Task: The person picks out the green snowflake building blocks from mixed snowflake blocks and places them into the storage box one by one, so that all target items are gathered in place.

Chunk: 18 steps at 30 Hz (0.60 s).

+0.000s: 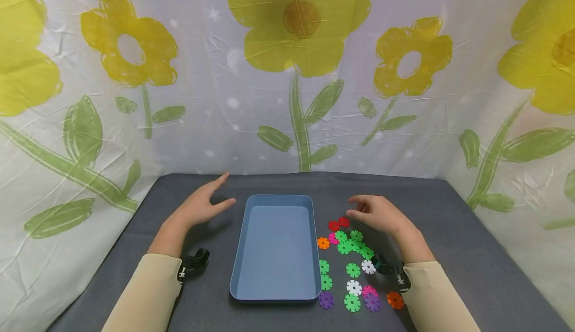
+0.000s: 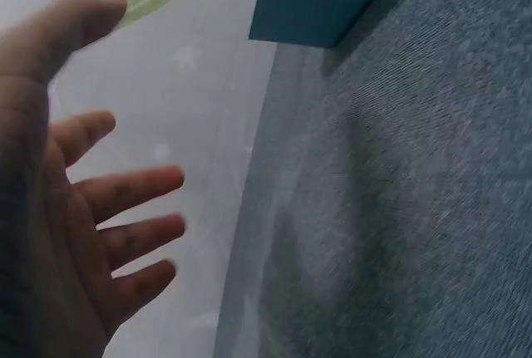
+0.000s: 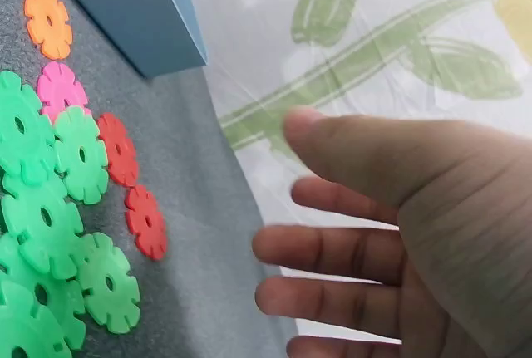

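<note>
We're at zero progress, by our read: blue tray [image 1: 275,292] holds nothing, all the snowflake discs [image 1: 352,246] lie on the grey table [image 1: 458,232] right of it, left hand [image 1: 197,209] and right hand [image 1: 379,214] hover relaxed, grasping nothing.

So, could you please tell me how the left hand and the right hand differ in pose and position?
The left hand hovers over bare grey cloth left of the blue tray, fingers straight and spread. The right hand hovers right of the tray, near the red discs, fingers loosely bent. Both hold nothing.
</note>
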Each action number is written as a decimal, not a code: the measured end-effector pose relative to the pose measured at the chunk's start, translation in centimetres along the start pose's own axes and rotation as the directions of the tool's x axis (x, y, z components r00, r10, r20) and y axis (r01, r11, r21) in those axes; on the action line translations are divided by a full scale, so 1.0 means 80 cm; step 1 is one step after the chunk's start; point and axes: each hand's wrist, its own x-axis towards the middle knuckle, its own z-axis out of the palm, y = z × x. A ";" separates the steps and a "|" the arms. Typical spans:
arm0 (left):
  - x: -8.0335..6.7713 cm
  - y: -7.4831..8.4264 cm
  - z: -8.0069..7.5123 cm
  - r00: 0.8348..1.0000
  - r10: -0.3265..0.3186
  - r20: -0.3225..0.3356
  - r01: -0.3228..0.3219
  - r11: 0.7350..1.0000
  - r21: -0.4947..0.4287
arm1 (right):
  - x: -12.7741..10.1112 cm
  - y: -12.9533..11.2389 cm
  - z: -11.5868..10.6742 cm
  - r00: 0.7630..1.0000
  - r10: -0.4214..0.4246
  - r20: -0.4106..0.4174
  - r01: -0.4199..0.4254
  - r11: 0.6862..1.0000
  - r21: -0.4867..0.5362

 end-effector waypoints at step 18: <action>0.009 0.006 0.032 0.959 0.165 0.232 -0.042 0.887 -0.459 | 0.007 -0.006 0.040 0.968 0.043 0.249 -0.077 0.988 0.131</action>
